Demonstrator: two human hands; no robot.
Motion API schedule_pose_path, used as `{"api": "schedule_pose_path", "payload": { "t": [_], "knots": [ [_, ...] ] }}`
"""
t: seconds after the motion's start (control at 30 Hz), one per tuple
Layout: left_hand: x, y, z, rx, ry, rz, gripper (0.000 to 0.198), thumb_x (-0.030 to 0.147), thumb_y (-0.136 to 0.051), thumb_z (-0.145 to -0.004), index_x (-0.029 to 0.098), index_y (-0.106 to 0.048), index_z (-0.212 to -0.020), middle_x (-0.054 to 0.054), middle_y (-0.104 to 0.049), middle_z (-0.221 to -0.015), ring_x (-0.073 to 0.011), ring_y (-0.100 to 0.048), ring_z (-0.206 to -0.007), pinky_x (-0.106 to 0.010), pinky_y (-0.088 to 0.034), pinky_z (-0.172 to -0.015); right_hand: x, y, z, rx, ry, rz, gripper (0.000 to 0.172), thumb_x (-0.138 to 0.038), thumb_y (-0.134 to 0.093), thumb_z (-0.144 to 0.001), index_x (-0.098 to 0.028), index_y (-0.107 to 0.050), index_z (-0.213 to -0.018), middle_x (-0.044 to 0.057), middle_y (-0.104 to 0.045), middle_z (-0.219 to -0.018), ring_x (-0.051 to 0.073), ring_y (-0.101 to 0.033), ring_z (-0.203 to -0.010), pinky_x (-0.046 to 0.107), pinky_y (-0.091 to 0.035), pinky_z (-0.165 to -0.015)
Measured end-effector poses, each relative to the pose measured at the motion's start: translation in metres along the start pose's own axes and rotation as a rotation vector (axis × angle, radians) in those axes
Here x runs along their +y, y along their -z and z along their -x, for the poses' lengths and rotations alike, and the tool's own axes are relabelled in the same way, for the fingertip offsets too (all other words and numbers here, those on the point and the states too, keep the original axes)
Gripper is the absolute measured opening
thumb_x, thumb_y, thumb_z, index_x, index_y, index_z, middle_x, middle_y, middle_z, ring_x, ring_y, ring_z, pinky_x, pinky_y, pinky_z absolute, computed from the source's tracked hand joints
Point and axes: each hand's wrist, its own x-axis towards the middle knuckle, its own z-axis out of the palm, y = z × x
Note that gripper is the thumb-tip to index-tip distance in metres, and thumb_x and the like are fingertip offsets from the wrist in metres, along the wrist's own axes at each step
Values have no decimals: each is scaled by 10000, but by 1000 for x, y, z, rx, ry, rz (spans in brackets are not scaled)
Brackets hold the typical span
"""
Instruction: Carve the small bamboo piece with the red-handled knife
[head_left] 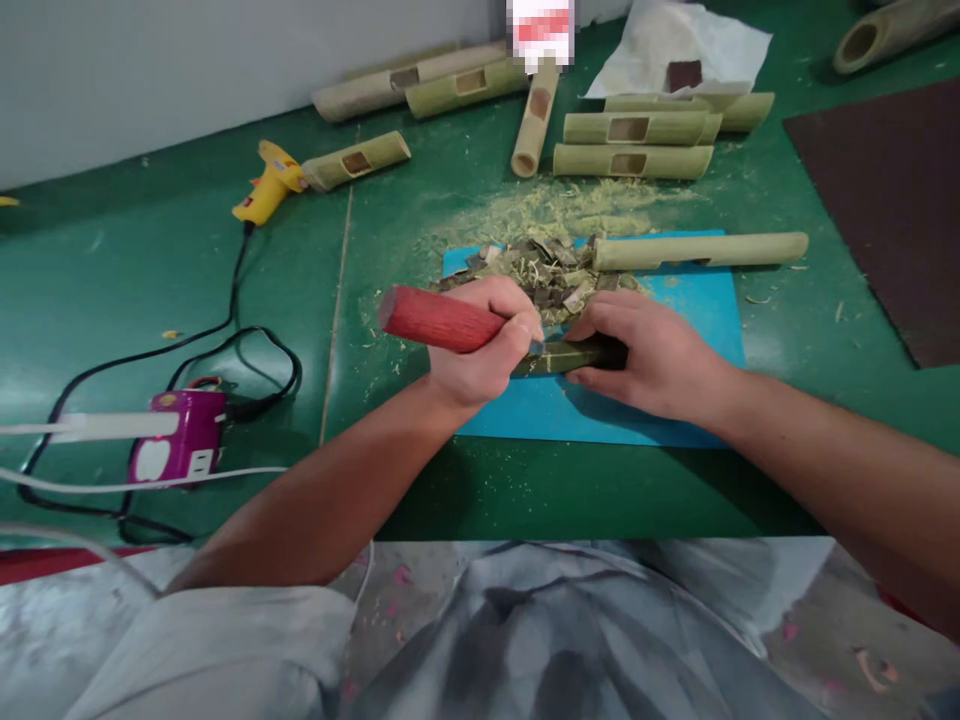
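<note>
My left hand (484,345) is wrapped round a tool with a thick red handle (442,318), which points up to the left. A small part of its metal end shows near a dark green bamboo piece (559,357). My right hand (656,355) grips that piece from the right, with thumb and fingers on either side. Under both hands lies a blue sheet (705,345). Just beyond them is a heap of bamboo chips and shavings (551,270). A long pale bamboo tube (750,250) rests at the sheet's far right.
Cut bamboo tubes (634,160) line the back of the green table (405,230). At left are a yellow glue gun (266,185), cables and a purple power adapter (180,435). A dark brown board (892,210) lies at right, and white paper (660,50) behind.
</note>
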Motion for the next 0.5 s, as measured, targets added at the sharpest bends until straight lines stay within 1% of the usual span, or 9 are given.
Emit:
{"api": "schedule_pose_path", "payload": {
  "t": [0.07, 0.17, 0.3, 0.4, 0.5],
  "knots": [
    [-2, 0, 0, 20, -8, 14, 338, 371, -692, -998, 192, -682, -710, 25, -710, -670, -61, -575, -501, -216, -503, -522, -1, 0, 0, -4, -10, -1, 173, -275, -780, -805, -247, -656, -922, 57, -692, -944, 253, -595, -885, 381, -414, -780],
    [-1, 0, 0, -1, 2, 24, 324, 373, -699, -1006, 196, -694, -734, 26, -725, -685, -55, -564, -485, -213, -510, -521, -1, 1, 0, -7, -19, 2, 172, -270, -783, -808, -250, -653, -919, 60, -699, -950, 259, -603, -900, 387, -423, -788],
    [2, 1, -1, -50, 7, 18, 313, 342, -703, -1013, 194, -686, -738, 27, -723, -686, -66, -622, -535, -202, -516, -534, -1, 1, 0, -12, -20, -2, 179, -272, -791, -806, -255, -656, -921, 57, -704, -953, 260, -612, -906, 391, -431, -793],
    [3, 1, -2, -51, -2, 16, 296, 305, -705, -1005, 190, -681, -733, 24, -719, -680, -81, -666, -590, -205, -519, -551, -1, 1, -1, -15, -24, 0, 173, -266, -788, -804, -254, -659, -919, 55, -704, -948, 259, -615, -903, 389, -429, -788],
    [2, 1, -2, -47, -6, 8, 303, 315, -702, -1010, 194, -676, -734, 24, -717, -679, -84, -666, -587, -213, -516, -547, -2, 2, -1, -17, -25, 11, 175, -271, -790, -804, -249, -662, -921, 61, -710, -955, 261, -618, -908, 388, -430, -792]
  ]
}}
